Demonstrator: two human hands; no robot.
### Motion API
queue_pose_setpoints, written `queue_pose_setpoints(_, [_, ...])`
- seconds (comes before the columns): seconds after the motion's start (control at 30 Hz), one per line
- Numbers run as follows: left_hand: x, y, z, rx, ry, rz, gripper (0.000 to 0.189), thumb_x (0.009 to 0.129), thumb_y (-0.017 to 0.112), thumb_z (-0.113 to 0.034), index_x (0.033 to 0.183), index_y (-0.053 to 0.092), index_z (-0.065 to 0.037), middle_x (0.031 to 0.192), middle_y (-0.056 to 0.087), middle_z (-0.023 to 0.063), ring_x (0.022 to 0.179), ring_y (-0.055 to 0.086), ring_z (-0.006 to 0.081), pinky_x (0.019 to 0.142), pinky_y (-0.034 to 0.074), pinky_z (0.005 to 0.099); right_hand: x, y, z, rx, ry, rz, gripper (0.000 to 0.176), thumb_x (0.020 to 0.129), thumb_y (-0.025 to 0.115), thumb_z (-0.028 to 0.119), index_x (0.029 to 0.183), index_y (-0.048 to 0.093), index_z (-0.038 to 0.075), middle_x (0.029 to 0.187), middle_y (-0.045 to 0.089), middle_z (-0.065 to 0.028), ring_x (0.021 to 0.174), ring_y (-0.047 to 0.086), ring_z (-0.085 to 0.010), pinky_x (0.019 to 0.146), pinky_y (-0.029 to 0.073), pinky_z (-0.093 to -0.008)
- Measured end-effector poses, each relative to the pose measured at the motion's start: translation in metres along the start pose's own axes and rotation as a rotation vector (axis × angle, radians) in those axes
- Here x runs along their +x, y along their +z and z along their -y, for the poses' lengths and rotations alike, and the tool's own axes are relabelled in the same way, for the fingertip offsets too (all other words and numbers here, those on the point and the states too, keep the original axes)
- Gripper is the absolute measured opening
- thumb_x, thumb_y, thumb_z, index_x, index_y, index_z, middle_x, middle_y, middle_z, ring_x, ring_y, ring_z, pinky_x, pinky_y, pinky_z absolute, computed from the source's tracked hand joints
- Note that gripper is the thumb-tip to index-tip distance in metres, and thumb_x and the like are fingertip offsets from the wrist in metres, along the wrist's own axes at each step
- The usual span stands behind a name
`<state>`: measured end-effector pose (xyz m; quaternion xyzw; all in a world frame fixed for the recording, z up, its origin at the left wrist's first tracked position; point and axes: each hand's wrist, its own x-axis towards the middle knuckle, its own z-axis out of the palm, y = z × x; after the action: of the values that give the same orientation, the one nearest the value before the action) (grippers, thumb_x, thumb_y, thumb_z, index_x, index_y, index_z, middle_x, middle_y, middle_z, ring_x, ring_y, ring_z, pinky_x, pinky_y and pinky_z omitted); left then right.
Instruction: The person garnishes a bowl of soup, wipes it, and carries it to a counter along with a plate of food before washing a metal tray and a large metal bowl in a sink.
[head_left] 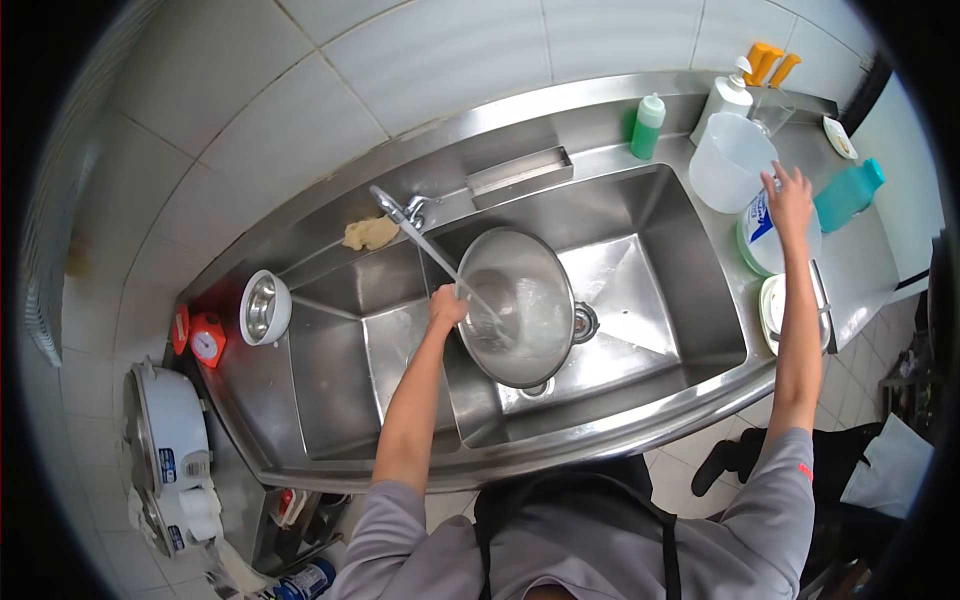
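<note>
My left hand (448, 305) is closed on the near-left rim of a large metal bowl (530, 365), which sits tilted in the right sink basin. Water (447, 262) runs from the faucet (393, 204) into the bowl. Over on the right counter, my right hand (790, 198) has its fingers apart above a translucent tub with a blue-and-white label (758, 232). A frosted plastic container (722, 165) stands just behind that tub, close to my fingertips.
A green squeeze bottle (647, 130), a white pump bottle (724, 101) and a teal bottle (848, 195) line the right counter. A yellowish cloth or sponge (370, 234) lies by the faucet. At left are a white-sided bowl (282, 312) and a red scale (207, 341).
</note>
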<state>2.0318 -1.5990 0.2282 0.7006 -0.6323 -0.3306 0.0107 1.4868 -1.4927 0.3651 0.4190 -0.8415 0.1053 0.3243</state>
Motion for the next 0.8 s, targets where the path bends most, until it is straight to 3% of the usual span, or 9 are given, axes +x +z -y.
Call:
queue_pose_setpoints(0.1, [0.011,0.016,0.018,0.102,0.217,-0.128,0.023,0.068,0.055,-0.013,0.089,0.061,-0.006,0.087,0.061,0.0196,0.085,0.058,0.0345,0.074,0.046,0.0412,-0.018,-0.018,0.092,0.624,-0.376,-0.179,0.019,0.073,0.063,0.015,0.091,0.062,0.007,0.097,0.055,-0.0146,0.09,0.053,-0.0313,0.076,0.044,-0.039])
queue_pose_setpoints(0.13, [0.001,0.014,0.012,0.138,0.268,-0.152,0.022,0.07,0.054,-0.014,0.089,0.06,-0.006,0.088,0.06,0.0212,0.085,0.057,0.0367,0.075,0.046,0.0425,-0.03,-0.022,0.126,0.79,-0.496,-0.02,0.019,0.07,0.062,0.012,0.088,0.061,0.006,0.093,0.055,-0.0138,0.087,0.053,-0.0308,0.074,0.044,-0.0398])
queue_pose_setpoints(0.3, [-0.039,0.027,-0.019,0.207,0.483,-0.196,0.018,0.072,0.053,-0.012,0.088,0.058,-0.007,0.093,0.06,0.0169,0.086,0.056,0.0372,0.074,0.046,0.0453,-0.112,-0.039,0.26,0.648,-1.058,0.155,0.063,0.06,0.07,0.027,0.119,0.05,0.018,0.115,0.051,-0.0098,0.112,0.042,-0.0249,0.085,0.039,-0.0361])
queue_pose_setpoints(0.37, [-0.042,0.029,-0.022,0.209,0.593,-0.256,0.017,0.072,0.052,-0.011,0.088,0.056,-0.008,0.097,0.06,0.0145,0.086,0.056,0.0372,0.073,0.046,0.0463,-0.138,-0.031,0.279,0.515,-1.173,0.311,0.061,0.066,0.065,0.022,0.123,0.044,0.02,0.122,0.047,-0.0096,0.113,0.043,-0.0257,0.086,0.041,-0.0355])
queue_pose_setpoints(0.43, [-0.04,0.027,-0.024,0.173,0.712,-0.372,0.02,0.07,0.054,-0.009,0.09,0.055,-0.008,0.113,0.053,0.0066,0.079,0.057,0.0349,0.068,0.047,0.0444,-0.153,-0.021,0.294,0.632,-1.136,0.474,0.056,0.07,0.06,0.018,0.124,0.044,0.022,0.122,0.046,-0.0096,0.111,0.045,-0.0263,0.085,0.041,-0.0363])
queue_pose_setpoints(0.57, [-0.038,0.015,-0.016,-0.041,0.618,-0.452,0.013,0.072,0.054,-0.011,0.083,0.048,-0.007,0.102,0.059,0.009,0.08,0.057,0.0361,0.065,0.047,0.0456,-0.153,-0.021,0.318,0.74,-1.011,0.702,0.053,0.072,0.052,0.007,0.123,0.046,0.023,0.124,0.046,-0.0113,0.112,0.045,-0.0252,0.09,0.04,-0.0367])
queue_pose_setpoints(0.6, [-0.036,0.011,-0.013,-0.073,0.492,-0.42,0.018,0.07,0.058,-0.012,0.085,0.047,-0.008,0.085,0.062,0.0115,0.076,0.057,0.0371,0.062,0.045,0.0458,-0.149,-0.025,0.327,0.742,-1.015,0.695,0.053,0.072,0.052,0.007,0.123,0.046,0.023,0.124,0.046,-0.0113,0.112,0.045,-0.0252,0.09,0.04,-0.0367])
queue_pose_setpoints(0.7, [-0.033,0.003,-0.003,-0.157,0.424,-0.438,0.024,0.069,0.061,-0.014,0.087,0.046,-0.01,0.071,0.061,0.0133,0.071,0.057,0.0378,0.06,0.043,0.0461,-0.154,-0.029,0.342,0.619,-1.151,0.485,0.045,0.081,0.041,0.013,0.125,0.042,0.026,0.127,0.042,-0.0124,0.109,0.047,-0.03,0.089,0.04,-0.0428])
queue_pose_setpoints(0.8, [-0.022,-0.002,-0.001,-0.256,0.447,-0.501,0.032,0.069,0.065,-0.017,0.095,0.047,-0.013,0.077,0.062,0.0145,0.076,0.057,0.0372,0.062,0.045,0.0452,-0.158,-0.041,0.343,0.579,-1.096,0.289,0.046,0.081,0.042,0.012,0.125,0.042,0.025,0.13,0.039,-0.0137,0.116,0.04,-0.0351,0.095,0.033,-0.0493])
